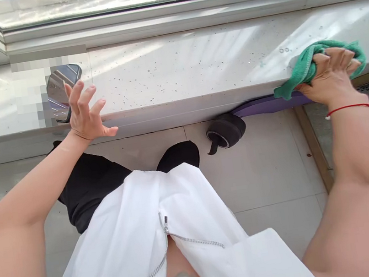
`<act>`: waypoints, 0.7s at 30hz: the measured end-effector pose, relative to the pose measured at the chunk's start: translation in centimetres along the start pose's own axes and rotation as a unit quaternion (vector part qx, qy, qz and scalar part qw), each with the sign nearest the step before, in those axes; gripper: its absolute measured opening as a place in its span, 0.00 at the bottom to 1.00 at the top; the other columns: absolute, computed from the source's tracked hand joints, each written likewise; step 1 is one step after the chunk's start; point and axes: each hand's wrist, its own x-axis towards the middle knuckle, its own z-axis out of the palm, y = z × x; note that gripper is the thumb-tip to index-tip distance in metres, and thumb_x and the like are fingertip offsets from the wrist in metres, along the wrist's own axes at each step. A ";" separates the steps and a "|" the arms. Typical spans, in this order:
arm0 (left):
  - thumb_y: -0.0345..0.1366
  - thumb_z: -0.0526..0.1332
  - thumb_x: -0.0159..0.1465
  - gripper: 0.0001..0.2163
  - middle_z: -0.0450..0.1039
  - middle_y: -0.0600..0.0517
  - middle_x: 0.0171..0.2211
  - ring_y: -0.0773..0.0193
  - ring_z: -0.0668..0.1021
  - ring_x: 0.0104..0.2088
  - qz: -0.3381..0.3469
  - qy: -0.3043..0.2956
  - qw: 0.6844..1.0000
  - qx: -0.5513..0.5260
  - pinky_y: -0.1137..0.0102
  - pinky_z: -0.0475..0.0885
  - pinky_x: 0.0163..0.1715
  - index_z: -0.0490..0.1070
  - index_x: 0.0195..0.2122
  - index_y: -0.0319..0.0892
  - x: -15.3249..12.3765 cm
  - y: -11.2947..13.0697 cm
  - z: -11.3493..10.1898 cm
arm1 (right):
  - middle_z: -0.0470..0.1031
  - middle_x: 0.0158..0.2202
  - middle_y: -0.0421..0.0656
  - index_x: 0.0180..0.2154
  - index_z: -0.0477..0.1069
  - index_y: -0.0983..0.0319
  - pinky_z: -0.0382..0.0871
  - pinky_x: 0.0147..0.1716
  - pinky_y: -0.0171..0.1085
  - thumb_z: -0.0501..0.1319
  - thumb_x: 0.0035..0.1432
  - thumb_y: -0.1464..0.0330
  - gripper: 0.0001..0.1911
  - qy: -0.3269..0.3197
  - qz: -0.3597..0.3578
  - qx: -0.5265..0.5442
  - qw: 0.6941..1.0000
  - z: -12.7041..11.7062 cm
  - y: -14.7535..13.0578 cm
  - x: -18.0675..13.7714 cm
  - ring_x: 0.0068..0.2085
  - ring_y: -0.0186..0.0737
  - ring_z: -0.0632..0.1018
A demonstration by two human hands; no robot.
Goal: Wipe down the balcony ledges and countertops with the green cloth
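On the right of the speckled white windowsill (pixel 160 68), my right hand (pixel 329 73) presses down on a bunched green cloth (pixel 305 67), its fingers curled into the fabric. My left hand (pixel 86 111) is raised near the sill's front edge at the left, fingers spread and holding nothing. Just behind those fingers lies a dark, shiny phone-like object (pixel 62 85), partly hidden by the hand and by a blurred patch. Whether the left hand touches it I cannot tell.
A window frame (pixel 159 17) runs along the back of the sill. Below the sill, a black wheel-shaped thing (pixel 228 129) sits on the tiled floor (pixel 264 163), beside a purple flat item (pixel 266 105). A brown strip (pixel 312 147) borders a dark surface at the right.
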 end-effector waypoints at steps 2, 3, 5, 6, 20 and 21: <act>0.83 0.57 0.43 0.45 0.71 0.43 0.66 0.43 0.49 0.80 0.015 -0.015 1.000 0.006 0.45 0.28 0.80 0.70 0.49 0.51 0.0 -0.4 0.3 | 0.77 0.56 0.69 0.51 0.85 0.58 0.67 0.52 0.68 0.23 0.63 0.32 0.61 -0.034 -0.001 -0.041 0.999 0.3 -1.9 0.2 0.59 0.70 0.75; 0.84 0.56 0.40 0.47 0.71 0.43 0.67 0.44 0.48 0.81 0.028 -0.021 0.999 0.012 0.46 0.28 0.80 0.71 0.48 0.53 0.1 -0.7 0.4 | 0.76 0.58 0.69 0.51 0.84 0.58 0.66 0.52 0.68 0.24 0.65 0.33 0.59 -0.061 -0.029 -0.068 0.995 0.4 -4.6 -0.2 0.61 0.70 0.74; 0.86 0.55 0.34 0.49 0.70 0.44 0.68 0.47 0.44 0.82 0.053 -0.031 0.998 0.026 0.48 0.27 0.80 0.72 0.46 0.54 0.3 -1.2 0.8 | 0.72 0.64 0.65 0.57 0.81 0.58 0.65 0.57 0.67 0.31 0.69 0.36 0.51 -0.113 -0.124 -0.098 0.981 0.3 -12.9 -1.6 0.67 0.67 0.70; 0.86 0.54 0.32 0.50 0.70 0.44 0.69 0.48 0.42 0.82 0.059 -0.032 0.997 0.030 0.49 0.26 0.80 0.72 0.46 0.55 0.4 -1.4 1.0 | 0.70 0.66 0.64 0.59 0.79 0.57 0.64 0.58 0.67 0.35 0.71 0.36 0.47 -0.137 -0.175 -0.096 0.970 0.1 -18.0 -2.6 0.69 0.67 0.67; 0.74 0.68 0.52 0.64 0.56 0.34 0.74 0.34 0.56 0.77 -0.151 0.165 0.974 0.035 0.30 0.45 0.75 0.46 0.79 0.37 -1.9 3.0 -7.3 | 0.65 0.69 0.65 0.67 0.75 0.65 0.63 0.54 0.68 0.23 0.71 0.36 0.60 -0.160 -0.255 -0.029 0.953 -1.6 -34.0 -4.5 0.68 0.66 0.67; 0.75 0.68 0.49 0.69 0.60 0.32 0.71 0.30 0.58 0.75 -0.173 0.152 0.973 0.031 0.26 0.45 0.73 0.43 0.80 0.34 -2.0 2.3 -7.5 | 0.65 0.68 0.66 0.64 0.79 0.66 0.64 0.50 0.67 0.20 0.68 0.35 0.64 -0.155 -0.218 -0.054 0.962 -1.3 -31.3 -3.7 0.67 0.65 0.67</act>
